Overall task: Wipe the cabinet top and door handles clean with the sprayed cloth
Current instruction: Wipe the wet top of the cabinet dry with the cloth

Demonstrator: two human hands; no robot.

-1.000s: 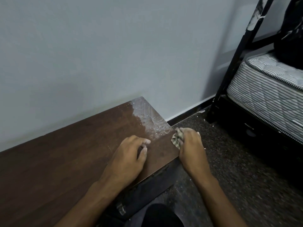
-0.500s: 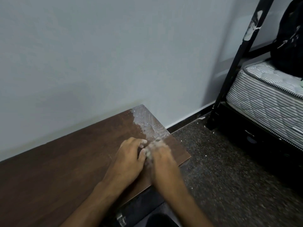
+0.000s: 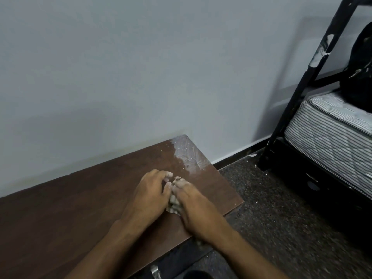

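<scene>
The dark brown wooden cabinet top [image 3: 80, 214] runs along the wall, with a patch of white dust [image 3: 188, 154] on its far right corner. My right hand [image 3: 193, 206] lies on the top near the right end and holds a crumpled pale cloth [image 3: 173, 204], mostly hidden under it. My left hand [image 3: 149, 196] rests on the top right beside it, fingers curled, its fingertips touching those of the right hand. A metal door handle [image 3: 155, 271] shows at the bottom edge, below the top.
A pale wall stands directly behind the cabinet. To the right is dark speckled floor [image 3: 281, 218], then a black bed frame [image 3: 306, 81] holding a striped mattress [image 3: 330, 133] with a black bag [image 3: 360, 71] on it.
My right hand has brought the cloth from the cabinet's right edge leftward onto the top, ending beside my left hand. The left hand has stayed in place.
</scene>
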